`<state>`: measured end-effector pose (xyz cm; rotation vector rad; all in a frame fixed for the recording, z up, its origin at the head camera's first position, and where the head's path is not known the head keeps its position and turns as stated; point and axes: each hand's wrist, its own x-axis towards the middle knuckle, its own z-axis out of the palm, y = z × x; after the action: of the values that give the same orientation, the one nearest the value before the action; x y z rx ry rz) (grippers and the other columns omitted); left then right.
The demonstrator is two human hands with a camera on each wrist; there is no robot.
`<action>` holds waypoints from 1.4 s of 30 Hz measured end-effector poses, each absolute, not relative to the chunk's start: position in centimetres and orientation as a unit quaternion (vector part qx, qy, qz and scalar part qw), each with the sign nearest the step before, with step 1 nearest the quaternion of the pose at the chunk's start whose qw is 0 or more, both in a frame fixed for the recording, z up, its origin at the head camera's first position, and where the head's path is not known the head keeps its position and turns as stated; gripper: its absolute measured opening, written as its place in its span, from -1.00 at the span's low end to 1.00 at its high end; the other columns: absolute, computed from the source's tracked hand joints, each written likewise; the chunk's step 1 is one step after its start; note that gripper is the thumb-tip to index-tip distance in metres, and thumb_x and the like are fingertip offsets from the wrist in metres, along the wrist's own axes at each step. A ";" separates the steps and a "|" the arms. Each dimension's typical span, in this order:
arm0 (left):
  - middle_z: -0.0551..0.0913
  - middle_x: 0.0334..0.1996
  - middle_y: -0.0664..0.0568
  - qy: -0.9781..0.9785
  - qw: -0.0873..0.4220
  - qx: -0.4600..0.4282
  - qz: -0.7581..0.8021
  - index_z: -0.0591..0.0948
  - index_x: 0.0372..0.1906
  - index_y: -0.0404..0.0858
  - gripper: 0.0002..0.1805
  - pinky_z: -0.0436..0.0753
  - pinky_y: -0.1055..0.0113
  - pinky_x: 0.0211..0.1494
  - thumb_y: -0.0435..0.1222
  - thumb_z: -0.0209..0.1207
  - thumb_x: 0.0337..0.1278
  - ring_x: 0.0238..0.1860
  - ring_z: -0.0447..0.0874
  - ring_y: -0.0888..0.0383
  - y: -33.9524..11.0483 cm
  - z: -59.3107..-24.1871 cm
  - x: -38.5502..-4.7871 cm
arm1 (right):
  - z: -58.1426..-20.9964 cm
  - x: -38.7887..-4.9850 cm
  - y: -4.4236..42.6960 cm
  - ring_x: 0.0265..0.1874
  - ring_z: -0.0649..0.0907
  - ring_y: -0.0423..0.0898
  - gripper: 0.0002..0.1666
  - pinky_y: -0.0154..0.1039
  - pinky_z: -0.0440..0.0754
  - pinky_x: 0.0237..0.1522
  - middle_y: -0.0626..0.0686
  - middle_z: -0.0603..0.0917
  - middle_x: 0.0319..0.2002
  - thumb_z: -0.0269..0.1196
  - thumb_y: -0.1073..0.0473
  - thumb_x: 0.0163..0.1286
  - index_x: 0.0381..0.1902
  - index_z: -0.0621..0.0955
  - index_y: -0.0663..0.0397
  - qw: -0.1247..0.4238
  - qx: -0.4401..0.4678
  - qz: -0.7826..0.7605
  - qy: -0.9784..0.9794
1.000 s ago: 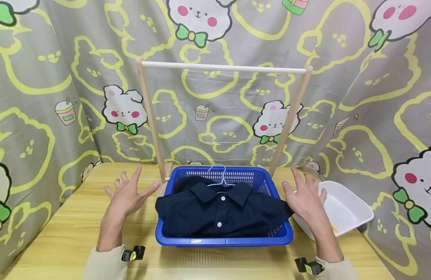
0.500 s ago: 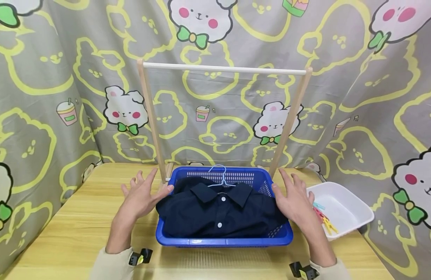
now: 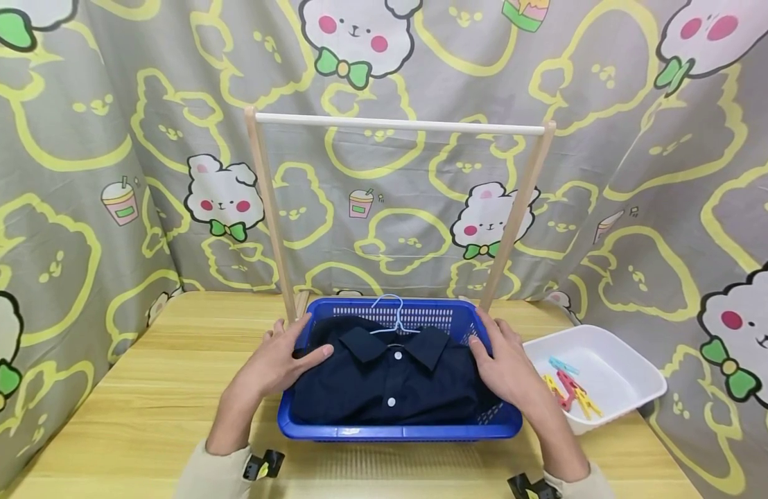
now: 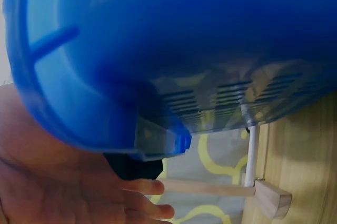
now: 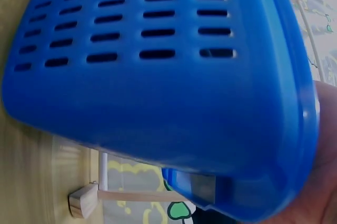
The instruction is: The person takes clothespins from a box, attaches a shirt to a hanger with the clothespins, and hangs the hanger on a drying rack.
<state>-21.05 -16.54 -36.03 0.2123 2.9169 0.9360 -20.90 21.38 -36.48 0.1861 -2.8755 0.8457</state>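
Note:
A dark navy shirt [image 3: 359, 384] with a collar and white buttons lies in a blue basket [image 3: 399, 432]; a light-blue hanger [image 3: 399, 319] rises from its collar. At the basket's left side, my left hand [image 3: 273, 364] rests over the rim, fingers extended and thumb over the shirt. My right hand [image 3: 505, 360] lies likewise over the right rim, its thumb above the shirt. Both wrist views show the basket's outer wall [image 4: 210, 34] [image 5: 131, 103] close up, with the left palm [image 4: 52, 182] and right palm [image 5: 321, 182] against its rim.
Behind the basket stands a wooden rack with a white top bar [image 3: 399, 123]. To the right, a white tray [image 3: 627, 360] holds several coloured clothespins [image 3: 568, 388]. A patterned curtain [image 3: 409, 166] surrounds the wooden table [image 3: 153, 388].
Both hands have moved inward from either side of the basket onto its rims, thumbs now over the shirt. More of the white tray and its clothespins shows.

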 end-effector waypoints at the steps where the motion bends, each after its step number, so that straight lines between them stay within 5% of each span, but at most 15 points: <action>1: -0.12 0.54 -0.55 0.948 0.038 0.074 0.306 0.04 0.63 -0.19 0.04 0.13 -0.55 0.33 0.31 0.10 0.29 0.50 -0.19 -0.62 -16.5 -36.1 -21.0 | -36.5 -20.9 21.3 0.43 0.22 0.44 -0.28 0.45 0.22 0.36 0.40 0.24 0.45 -0.02 -0.02 0.63 0.61 0.10 0.03 0.073 0.068 0.280 -0.955; 13: 0.08 0.49 -0.55 0.949 0.079 0.097 0.290 0.27 0.54 -0.24 -0.14 0.18 -0.45 0.39 0.21 0.10 0.36 0.51 -0.08 -0.56 -15.8 -36.3 -21.0 | -36.7 -20.4 21.2 0.38 0.29 0.51 -0.27 0.46 0.26 0.32 0.47 0.28 0.41 0.12 0.04 0.56 0.58 0.20 0.07 0.052 0.097 0.256 -0.960; 21: 0.60 0.24 -0.29 0.950 0.062 0.132 0.276 0.54 0.31 -0.33 -0.39 0.42 -0.24 0.35 0.04 0.12 0.44 0.37 0.43 -0.34 -16.0 -36.6 -21.0 | -37.0 -20.6 21.0 0.32 0.37 0.45 -0.39 0.42 0.35 0.28 0.43 0.35 0.36 0.12 0.04 0.55 0.47 0.37 0.12 0.031 0.086 0.239 -0.967; 32: 0.55 0.27 -0.34 0.957 0.079 0.123 0.250 0.47 0.36 -0.38 -0.47 0.40 -0.25 0.36 -0.11 0.03 0.52 0.36 0.42 -0.35 -15.8 -36.5 -21.0 | -37.0 -20.6 21.0 0.27 0.46 0.44 -0.56 0.39 0.45 0.19 0.45 0.38 0.33 0.10 0.04 0.55 0.17 0.57 0.24 0.020 0.073 0.217 -0.973; 42: 0.64 0.14 -0.31 0.958 0.045 0.121 0.258 0.57 0.24 -0.38 -0.57 0.51 -0.21 0.26 -0.19 0.09 0.46 0.18 0.60 -0.25 -15.6 -36.4 -20.9 | -37.4 -20.9 21.1 -0.13 0.62 0.16 -0.80 0.18 0.57 -0.02 0.24 0.57 -0.04 0.14 0.20 0.45 -0.11 0.60 0.20 0.068 0.077 0.217 -0.971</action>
<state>-20.93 -15.60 -36.42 0.3695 2.9247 0.7871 -20.93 21.13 -37.40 0.2333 -2.9251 0.6524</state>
